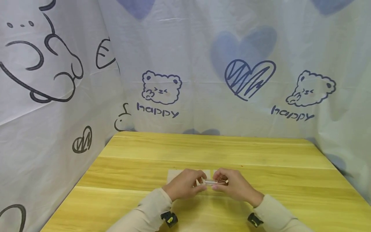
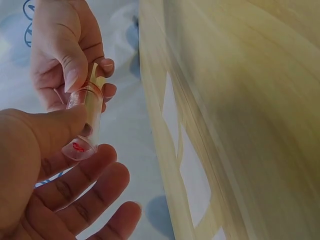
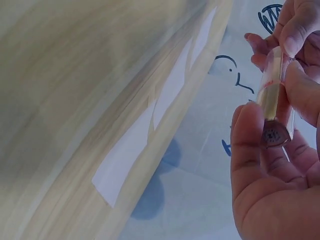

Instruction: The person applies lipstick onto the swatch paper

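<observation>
A slim clear lipstick tube [image 1: 213, 182] with a gold-pink middle is held level between my two hands, just above the table's near half. The left hand [image 1: 185, 185] pinches its clear end, which bears a small red mark, between thumb and fingers; its other fingers are spread loosely in the left wrist view. The right hand [image 1: 236, 187] grips the opposite end with thumb and fingertips. In the right wrist view that end of the lipstick tube [image 3: 274, 107] shows a dark round base with fine print, too small to read. Both hands partly cover the tube.
A pale paper sheet [image 1: 174, 174] lies flat on the wooden table [image 1: 130, 154] behind the left hand. The wrist views show white paper pieces [image 2: 195, 175] near the table's edge. A printed curtain [image 1: 200, 80] hangs behind and beside the table.
</observation>
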A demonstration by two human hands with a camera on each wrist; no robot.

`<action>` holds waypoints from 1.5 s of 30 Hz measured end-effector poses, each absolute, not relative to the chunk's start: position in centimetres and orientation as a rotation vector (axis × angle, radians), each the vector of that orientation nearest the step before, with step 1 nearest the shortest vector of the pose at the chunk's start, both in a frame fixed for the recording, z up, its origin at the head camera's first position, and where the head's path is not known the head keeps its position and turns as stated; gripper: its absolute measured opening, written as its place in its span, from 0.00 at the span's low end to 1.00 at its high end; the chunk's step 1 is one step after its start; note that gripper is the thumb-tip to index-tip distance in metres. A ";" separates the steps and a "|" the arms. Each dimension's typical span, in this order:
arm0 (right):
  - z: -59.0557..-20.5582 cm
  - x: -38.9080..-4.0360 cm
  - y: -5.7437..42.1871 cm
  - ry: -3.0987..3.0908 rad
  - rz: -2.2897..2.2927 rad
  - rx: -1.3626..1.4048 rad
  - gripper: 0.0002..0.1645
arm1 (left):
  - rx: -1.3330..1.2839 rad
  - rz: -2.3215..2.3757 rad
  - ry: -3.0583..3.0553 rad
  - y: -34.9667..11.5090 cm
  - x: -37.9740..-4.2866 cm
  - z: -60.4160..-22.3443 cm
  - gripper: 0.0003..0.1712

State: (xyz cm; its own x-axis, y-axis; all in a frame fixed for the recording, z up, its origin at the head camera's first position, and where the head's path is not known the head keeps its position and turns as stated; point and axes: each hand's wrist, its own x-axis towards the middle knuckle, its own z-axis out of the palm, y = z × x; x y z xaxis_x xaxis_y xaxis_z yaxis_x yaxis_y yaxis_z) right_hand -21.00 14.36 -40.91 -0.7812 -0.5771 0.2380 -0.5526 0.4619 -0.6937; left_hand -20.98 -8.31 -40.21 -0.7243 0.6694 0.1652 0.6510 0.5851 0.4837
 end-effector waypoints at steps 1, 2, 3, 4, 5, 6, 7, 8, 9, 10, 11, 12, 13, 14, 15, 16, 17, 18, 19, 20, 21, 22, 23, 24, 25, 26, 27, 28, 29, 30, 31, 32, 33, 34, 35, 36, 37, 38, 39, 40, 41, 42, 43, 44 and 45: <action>-40.9 -21.0 14.4 2.657 -1.243 -1.027 0.12 | 1.154 0.822 2.768 -8.3 -21.0 -40.2 0.17; -40.9 -21.0 14.4 2.656 -1.241 -1.024 0.12 | 1.156 0.822 2.773 -8.3 -21.0 -40.2 0.16; -40.9 -21.1 14.4 2.654 -1.241 -1.021 0.12 | 1.155 0.821 2.778 -8.4 -20.9 -40.2 0.16; -40.8 -21.1 14.4 2.649 -1.246 -1.015 0.13 | 1.154 0.820 2.783 -8.4 -20.9 -40.2 0.16; -40.8 -21.1 14.5 2.645 -1.248 -1.010 0.13 | 1.151 0.821 2.788 -8.4 -20.9 -40.2 0.15; -40.8 -21.1 14.5 2.639 -1.251 -1.003 0.13 | 1.149 0.821 2.792 -8.4 -20.9 -40.2 0.15; -40.8 -21.1 14.5 2.636 -1.252 -1.000 0.13 | 1.149 0.821 2.795 -8.3 -20.9 -40.2 0.15; -40.8 -21.1 14.4 2.631 -1.255 -0.995 0.13 | 1.150 0.825 2.795 -8.3 -20.9 -40.1 0.15; -40.7 -21.1 14.4 2.621 -1.261 -0.991 0.13 | 1.149 0.829 2.794 -8.2 -20.9 -40.1 0.15; -40.7 -21.1 14.4 2.609 -1.266 -0.989 0.14 | 1.150 0.830 2.791 -8.2 -21.0 -40.2 0.15; -40.7 -21.1 14.3 2.601 -1.266 -0.988 0.14 | 1.153 0.831 2.786 -8.1 -21.0 -40.2 0.15; -40.7 -21.1 14.3 2.596 -1.266 -0.988 0.14 | 1.161 0.830 2.781 -8.0 -20.9 -40.1 0.16; -40.7 -21.0 14.2 2.591 -1.268 -0.988 0.14 | 1.166 0.831 2.775 -8.0 -20.9 -40.2 0.15; -40.8 -21.0 14.2 2.589 -1.268 -0.988 0.14 | 1.170 0.829 2.772 -7.9 -20.9 -40.2 0.15; -40.8 -21.0 14.2 2.590 -1.268 -0.989 0.13 | 1.169 0.822 2.772 -7.9 -21.0 -40.2 0.16; -40.8 -20.9 14.1 2.594 -1.267 -0.991 0.13 | 1.169 0.820 2.769 -7.8 -21.0 -40.2 0.16; -40.8 -20.9 14.1 2.598 -1.268 -0.990 0.13 | 1.165 0.814 2.770 -7.8 -21.0 -40.3 0.16; -40.9 -20.9 14.1 2.602 -1.268 -0.990 0.12 | 1.156 0.810 2.771 -7.8 -21.0 -40.3 0.17; -40.9 -20.9 14.1 2.604 -1.269 -0.989 0.12 | 1.145 0.805 2.771 -7.8 -21.0 -40.4 0.17; -40.9 -20.9 14.1 2.604 -1.270 -0.987 0.12 | 1.134 0.800 2.772 -7.8 -21.0 -40.4 0.18; -40.9 -20.9 14.1 2.602 -1.272 -0.985 0.12 | 1.127 0.800 2.772 -7.8 -21.1 -40.5 0.18; -40.9 -20.9 14.1 2.603 -1.270 -0.984 0.12 | 1.120 0.799 2.771 -7.9 -21.0 -40.5 0.18; -40.9 -20.9 14.1 2.603 -1.268 -0.984 0.12 | 1.117 0.798 2.772 -7.9 -21.0 -40.5 0.17; -40.9 -20.9 14.1 2.604 -1.268 -0.985 0.11 | 1.119 0.806 2.770 -7.9 -21.0 -40.5 0.16; -40.9 -20.9 14.1 2.605 -1.269 -0.984 0.11 | 1.120 0.809 2.772 -7.9 -21.1 -40.5 0.15; -40.8 -20.9 14.1 2.605 -1.270 -0.983 0.11 | 1.124 0.817 2.771 -7.9 -21.1 -40.5 0.14; -40.8 -20.9 14.1 2.607 -1.271 -0.985 0.11 | 1.126 0.821 2.770 -7.9 -21.1 -40.4 0.13; -40.8 -20.9 14.2 2.609 -1.273 -0.988 0.11 | 1.128 0.825 2.768 -7.9 -21.1 -40.4 0.13; -40.8 -20.9 14.2 2.609 -1.276 -0.988 0.11 | 1.132 0.829 2.764 -7.9 -21.1 -40.3 0.12; -40.8 -20.9 14.2 2.607 -1.280 -0.988 0.11 | 1.135 0.834 2.757 -7.9 -21.1 -40.3 0.12; -40.8 -20.9 14.3 2.609 -1.281 -0.988 0.10 | 1.134 0.835 2.753 -7.9 -21.1 -40.3 0.11; -40.9 -20.9 14.3 2.610 -1.284 -0.988 0.10 | 1.138 0.831 2.754 -7.9 -21.1 -40.2 0.11; -40.9 -20.9 14.3 2.617 -1.286 -0.987 0.10 | 1.137 0.815 2.763 -7.9 -21.1 -40.2 0.10; -40.9 -20.8 14.4 2.622 -1.292 -0.978 0.10 | 1.134 0.807 2.769 -8.0 -21.1 -40.2 0.10; -40.9 -20.8 14.5 2.630 -1.296 -0.970 0.09 | 1.131 0.800 2.776 -8.1 -21.1 -40.3 0.10; -40.9 -20.8 14.6 2.634 -1.302 -0.964 0.09 | 1.121 0.791 2.787 -8.2 -21.1 -40.3 0.10; -40.9 -20.8 14.8 2.642 -1.307 -0.952 0.09 | 1.113 0.782 2.801 -8.3 -21.0 -40.3 0.10; -40.9 -20.8 14.9 2.649 -1.314 -0.940 0.09 | 1.103 0.774 2.813 -8.5 -21.0 -40.3 0.11; -40.8 -20.7 15.1 2.658 -1.319 -0.926 0.09 | 1.093 0.774 2.820 -8.7 -21.0 -40.3 0.11; -40.7 -20.7 15.2 2.660 -1.327 -0.910 0.09 | 1.086 0.786 2.820 -8.8 -21.0 -40.4 0.12; -40.6 -20.7 15.4 2.666 -1.330 -0.901 0.09 | 1.083 0.795 2.822 -8.9 -21.1 -40.4 0.12; -40.5 -20.8 15.4 2.671 -1.335 -0.889 0.09 | 1.080 0.800 2.826 -9.0 -21.1 -40.5 0.13; -40.5 -20.7 15.5 2.677 -1.341 -0.880 0.10 | 1.083 0.804 2.828 -9.1 -21.1 -40.5 0.14; -40.4 -20.7 15.5 2.685 -1.344 -0.872 0.10 | 1.088 0.808 2.830 -9.2 -21.2 -40.6 0.15; -40.4 -20.7 15.6 2.695 -1.345 -0.866 0.10 | 1.093 0.810 2.833 -9.2 -21.2 -40.7 0.15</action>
